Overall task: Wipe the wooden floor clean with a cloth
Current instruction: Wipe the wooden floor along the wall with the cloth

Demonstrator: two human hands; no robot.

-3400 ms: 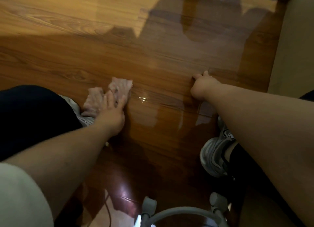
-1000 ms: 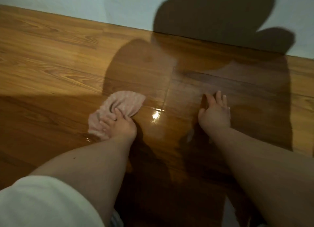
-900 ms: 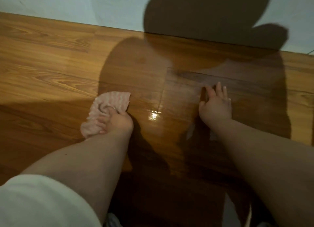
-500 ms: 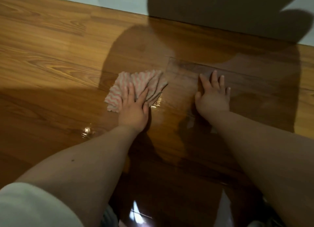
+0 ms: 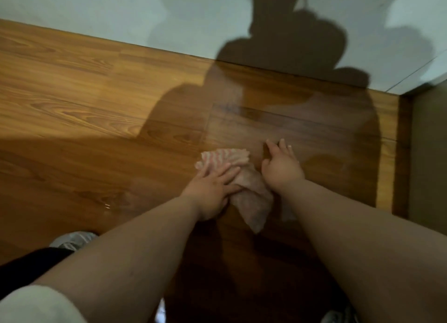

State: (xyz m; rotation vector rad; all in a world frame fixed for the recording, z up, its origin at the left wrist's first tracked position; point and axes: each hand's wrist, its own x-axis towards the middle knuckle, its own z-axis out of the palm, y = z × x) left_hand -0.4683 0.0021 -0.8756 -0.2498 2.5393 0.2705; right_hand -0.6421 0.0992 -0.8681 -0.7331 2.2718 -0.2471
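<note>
Fingers of the left hand lie straight and a little spread, flat on the cloth, pressing it onto the wooden floor. The cloth is pink with pale stripes and sits just right of the frame's centre. Its striped far edge fans out beyond the fingertips, and a crumpled tail runs back toward the lower middle, between the 2 forearms.

The right hand rests palm down on the bare boards just right of the cloth. Its fingers are straight, only slightly apart, and point toward the top of the frame. Whether the edge of that palm touches the cloth cannot be told.

The person's shadow darkens the boards around both hands and climbs the pale wall across the top of the frame. A small bright glint shows on the floor left of the left forearm.

At lower left a grey shoe sits beside a dark trouser leg, and a white sleeve fills the bottom-left corner. Part of a 2nd shoe shows at the bottom right, cut off by the frame. A dull beige surface stands along the right edge.
</note>
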